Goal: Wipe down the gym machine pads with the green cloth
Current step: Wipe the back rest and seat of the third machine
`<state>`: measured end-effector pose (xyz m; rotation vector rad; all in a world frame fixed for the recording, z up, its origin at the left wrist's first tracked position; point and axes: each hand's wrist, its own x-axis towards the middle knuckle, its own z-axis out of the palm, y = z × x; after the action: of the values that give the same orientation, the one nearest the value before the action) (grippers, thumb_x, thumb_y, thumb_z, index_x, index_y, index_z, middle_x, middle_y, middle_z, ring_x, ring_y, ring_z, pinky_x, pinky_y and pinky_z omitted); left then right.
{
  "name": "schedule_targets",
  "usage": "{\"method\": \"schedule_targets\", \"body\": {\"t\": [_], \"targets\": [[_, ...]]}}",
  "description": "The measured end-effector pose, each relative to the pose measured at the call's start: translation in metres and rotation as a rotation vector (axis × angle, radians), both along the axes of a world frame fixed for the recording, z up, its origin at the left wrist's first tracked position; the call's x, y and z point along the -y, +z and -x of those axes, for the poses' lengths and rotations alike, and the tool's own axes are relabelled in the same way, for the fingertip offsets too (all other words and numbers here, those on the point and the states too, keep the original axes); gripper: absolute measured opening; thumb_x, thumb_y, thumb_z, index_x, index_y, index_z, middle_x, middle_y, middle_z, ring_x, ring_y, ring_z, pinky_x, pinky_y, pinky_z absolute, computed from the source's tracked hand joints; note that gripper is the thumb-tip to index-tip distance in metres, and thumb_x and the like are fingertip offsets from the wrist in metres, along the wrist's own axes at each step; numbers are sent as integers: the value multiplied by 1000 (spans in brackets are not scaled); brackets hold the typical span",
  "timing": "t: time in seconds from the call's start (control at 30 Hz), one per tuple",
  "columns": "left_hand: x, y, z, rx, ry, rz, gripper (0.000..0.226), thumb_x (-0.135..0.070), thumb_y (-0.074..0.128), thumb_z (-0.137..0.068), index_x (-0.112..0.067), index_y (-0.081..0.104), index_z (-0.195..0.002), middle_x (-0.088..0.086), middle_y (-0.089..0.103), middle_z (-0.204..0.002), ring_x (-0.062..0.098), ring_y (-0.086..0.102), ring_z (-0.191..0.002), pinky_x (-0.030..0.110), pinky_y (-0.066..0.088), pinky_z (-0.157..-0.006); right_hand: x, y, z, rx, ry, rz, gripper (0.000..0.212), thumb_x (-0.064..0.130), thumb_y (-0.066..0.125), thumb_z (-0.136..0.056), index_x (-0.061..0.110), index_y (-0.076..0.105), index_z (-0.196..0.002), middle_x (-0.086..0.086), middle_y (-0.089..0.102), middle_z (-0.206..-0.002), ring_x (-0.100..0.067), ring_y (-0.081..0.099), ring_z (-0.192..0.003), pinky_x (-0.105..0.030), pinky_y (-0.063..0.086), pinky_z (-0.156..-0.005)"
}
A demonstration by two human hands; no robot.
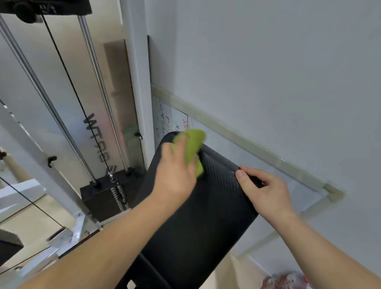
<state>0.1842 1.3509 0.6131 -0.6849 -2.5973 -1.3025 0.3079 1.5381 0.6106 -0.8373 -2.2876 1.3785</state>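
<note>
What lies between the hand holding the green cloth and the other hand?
In the head view, only bare black pad separates the left hand, gripping the green cloth, from the right hand.

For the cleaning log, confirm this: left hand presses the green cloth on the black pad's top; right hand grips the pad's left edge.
Wrong on one point: the head view shows the right hand gripping the right edge of the black pad, not the left. The rest holds.
</note>
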Motion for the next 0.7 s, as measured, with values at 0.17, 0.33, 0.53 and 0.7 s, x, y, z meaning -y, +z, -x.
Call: {"method": "schedule_targets", "body": {"t": [0.17,0.33,0.53,0.7], "targets": [[-20,34,41,-153,-130,254,44,-29,60,-97,-20,52,-139,11,41,-135,38,62,-94,44,54,-84,-4,-1,1,4,22,-9,31,56,79,-81,39,82,-106,29,75,-105,10,65,-107,-31,52,-106],[-71,67,38,16,-42,561,31,-41,54,-86,-21,64,-107,5,68,-106,35,64,-103,36,51,-78,-6,-7,1,34,27,-27,44,73,66,-72,48,76,-106,35,71,-103,6,64,-106,-26,53,-95],[-85,54,-51,-33,-361,394,32,-44,57,-88,-34,61,-117,-8,67,-110,24,63,-103,40,55,-83,-22,-21,-47,-152,181,133,25,56,60,-94,38,53,-109,15,65,-77,1,61,-79,-21,48,-78],[-45,57,24,-154,-195,559,46,-45,54,-92,-31,53,-136,0,63,-129,29,61,-118,44,54,-92,-38,-7,-50,26,217,214,50,78,54,-76,51,57,-118,15,71,-109,-4,67,-107,-44,51,-103]]}}
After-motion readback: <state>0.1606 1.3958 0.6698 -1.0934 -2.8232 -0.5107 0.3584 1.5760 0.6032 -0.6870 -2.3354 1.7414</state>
